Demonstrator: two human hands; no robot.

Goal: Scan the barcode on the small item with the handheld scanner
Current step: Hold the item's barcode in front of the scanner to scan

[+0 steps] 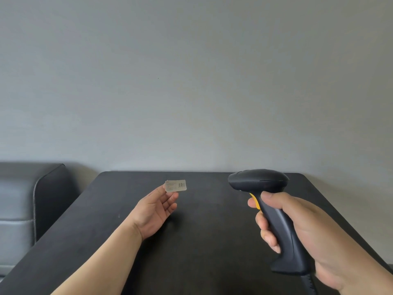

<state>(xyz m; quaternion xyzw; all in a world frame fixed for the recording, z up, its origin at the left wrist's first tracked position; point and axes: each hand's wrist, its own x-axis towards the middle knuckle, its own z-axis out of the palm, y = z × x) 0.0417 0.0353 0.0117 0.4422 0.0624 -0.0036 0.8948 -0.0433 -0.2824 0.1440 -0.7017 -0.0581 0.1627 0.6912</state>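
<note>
Lining up the scan: item held up, scanner raised but not yet squared on it.

The left hand (pixel 156 209) pinches the small item (pixel 175 185) by its lower edge between thumb and fingertips, above the desk (pixel 202 241) toward its far edge, barcode facing the person. The right hand (pixel 302 237) is wrapped tight round the scanner (pixel 272 211), forefinger on the yellow trigger (pixel 255 201), well apart from the item. No beam shows on the label. Next, I'd judge, the nose must swing onto the barcode, then squeeze.

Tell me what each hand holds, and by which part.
The left hand pinches the small item by its lower left edge. The right hand grips the scanner by its handle.
</note>
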